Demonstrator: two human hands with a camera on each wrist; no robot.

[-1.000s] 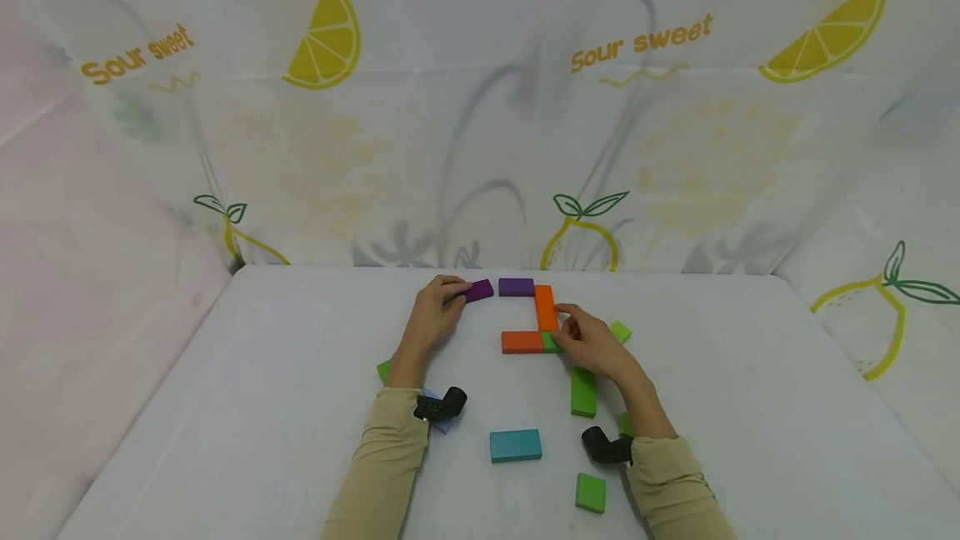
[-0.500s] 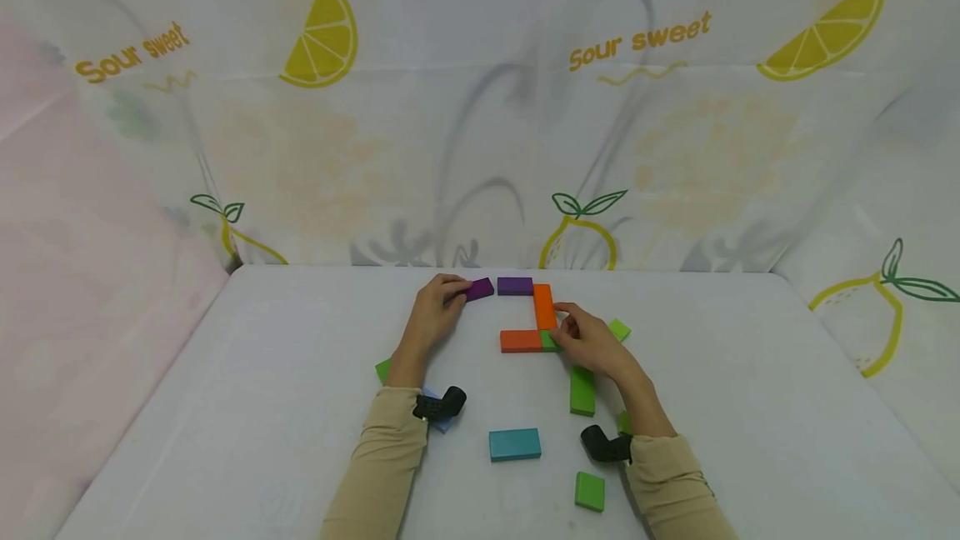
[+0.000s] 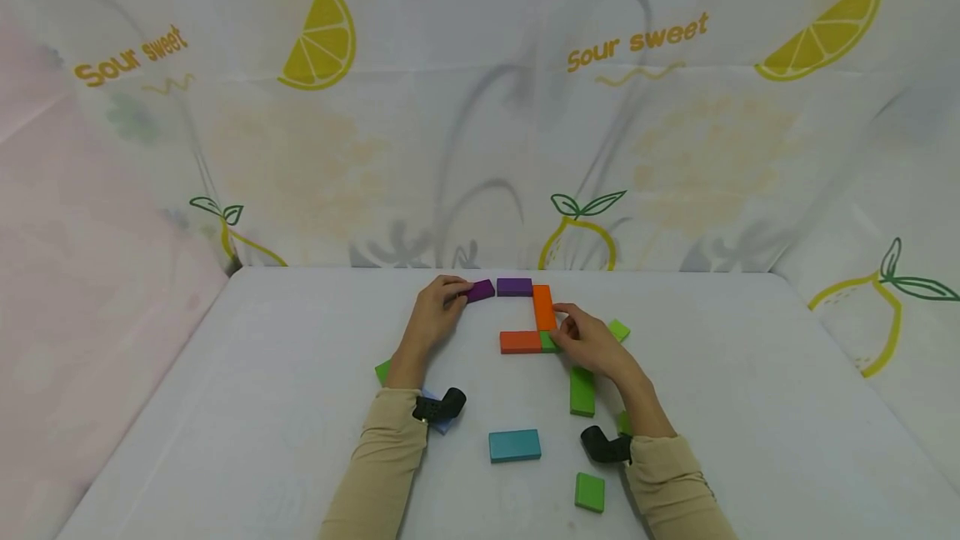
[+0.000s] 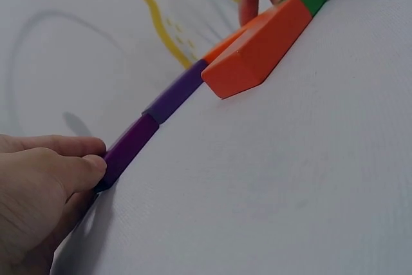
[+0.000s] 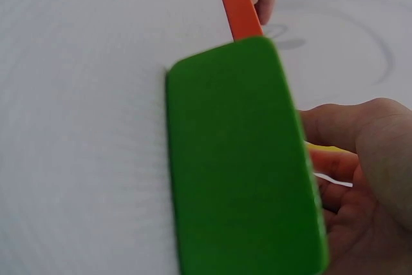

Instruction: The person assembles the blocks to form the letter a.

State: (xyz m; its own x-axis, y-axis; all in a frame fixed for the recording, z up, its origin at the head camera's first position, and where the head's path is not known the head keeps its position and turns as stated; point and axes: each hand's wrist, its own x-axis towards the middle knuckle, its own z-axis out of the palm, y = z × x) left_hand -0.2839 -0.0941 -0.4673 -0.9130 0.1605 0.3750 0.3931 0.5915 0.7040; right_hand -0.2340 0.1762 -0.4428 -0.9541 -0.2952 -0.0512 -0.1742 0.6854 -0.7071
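In the head view my left hand (image 3: 437, 308) pinches the left end of a dark purple block (image 3: 481, 290). That block lies slightly tilted, just left of a violet block (image 3: 514, 287). An upright orange block (image 3: 543, 307) runs from the violet block's right end down to a small green block (image 3: 548, 342). A red-orange block (image 3: 520, 342) extends left from the green one. My right hand (image 3: 592, 342) rests beside this corner, index fingertip at the orange block's right side and thumb at the green block, which it partly covers. Its other fingers are bent inward.
A long green block (image 3: 582, 392) lies below my right hand, and a teal block (image 3: 514, 446) nearer the front. A green square block (image 3: 589, 492) is at front right. Other green blocks and a light blue block (image 3: 442, 426) are partly behind my arms. Printed cloth hangs behind the table.
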